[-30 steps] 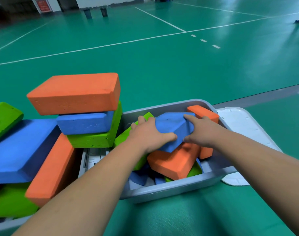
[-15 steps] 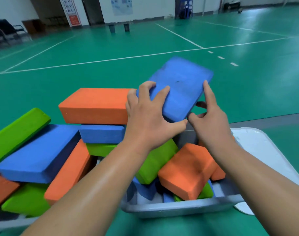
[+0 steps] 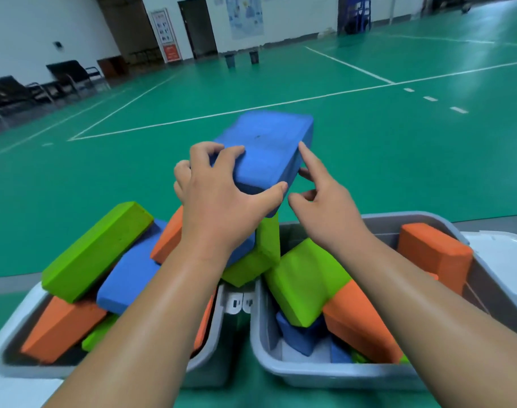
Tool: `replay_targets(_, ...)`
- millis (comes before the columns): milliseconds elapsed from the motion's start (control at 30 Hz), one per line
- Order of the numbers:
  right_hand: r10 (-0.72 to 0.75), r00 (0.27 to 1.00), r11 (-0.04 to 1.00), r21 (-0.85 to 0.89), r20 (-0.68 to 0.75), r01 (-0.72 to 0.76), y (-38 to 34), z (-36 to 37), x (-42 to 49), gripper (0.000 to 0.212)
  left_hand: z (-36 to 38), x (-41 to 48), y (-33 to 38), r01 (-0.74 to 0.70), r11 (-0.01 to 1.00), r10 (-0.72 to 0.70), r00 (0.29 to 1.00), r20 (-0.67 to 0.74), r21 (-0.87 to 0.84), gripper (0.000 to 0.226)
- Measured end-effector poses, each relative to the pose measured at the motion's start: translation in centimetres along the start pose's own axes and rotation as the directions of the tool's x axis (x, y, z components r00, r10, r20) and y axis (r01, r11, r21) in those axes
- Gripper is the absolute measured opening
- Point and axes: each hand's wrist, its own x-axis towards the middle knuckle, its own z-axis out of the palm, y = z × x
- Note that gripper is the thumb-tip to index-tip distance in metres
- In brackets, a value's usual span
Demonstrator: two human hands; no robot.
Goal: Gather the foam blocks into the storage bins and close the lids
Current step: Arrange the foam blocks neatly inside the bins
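Observation:
A blue foam block (image 3: 266, 145) is lifted above the two grey bins. My left hand (image 3: 221, 198) grips its near end, fingers on top and thumb under the edge. My right hand (image 3: 325, 201) is beside the block's right side, its fingertips just touching the side, fingers loose. The left bin (image 3: 213, 360) is heaped with green, blue and orange blocks above its rim. The right bin (image 3: 333, 375) holds a green block (image 3: 304, 284), two orange blocks (image 3: 360, 319) and small blue pieces low down.
A white lid (image 3: 498, 257) lies to the right of the right bin, and another white lid edge (image 3: 12, 390) shows at the lower left. Green sports floor stretches ahead. Black chairs (image 3: 30, 89) stand far left by the wall.
The blue block came up out of the right bin and now sits higher and farther forward. My right hand has loosened from gripping it to touching its side. The view tilted up.

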Motion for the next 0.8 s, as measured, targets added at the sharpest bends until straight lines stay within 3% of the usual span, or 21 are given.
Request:
replay_targets(167,0.066,0.997,0.997,0.03,0.046,-0.067,0.3,2.0,-0.7,0.082,-0.3,-0.6,-2.1,-0.048,0.998,0.048,0.999,0.005,0.05,0.083)
replay_targets(467,-0.016,0.997,0.996,0.082,-0.07,0.021,-1.8,2.6,-0.2,0.084,-1.8,0.3,-2.3,-0.041,0.993,0.032,0.996,-0.079,-0.109,0.079)
replay_targets(600,-0.101,0.995,0.989,0.106,0.016,0.099,-3.0,3.2,-0.4,0.084,-3.1,0.9,-3.4,-0.001,0.99,-0.018,0.992,-0.129,-0.142,0.079)
replay_targets(800,-0.19,0.967,0.978,0.122,0.172,0.171,-4.4,6.2,-0.2,0.083,-4.7,1.3,-7.6,0.129,0.932,-0.185,0.973,-0.139,-0.339,0.075)
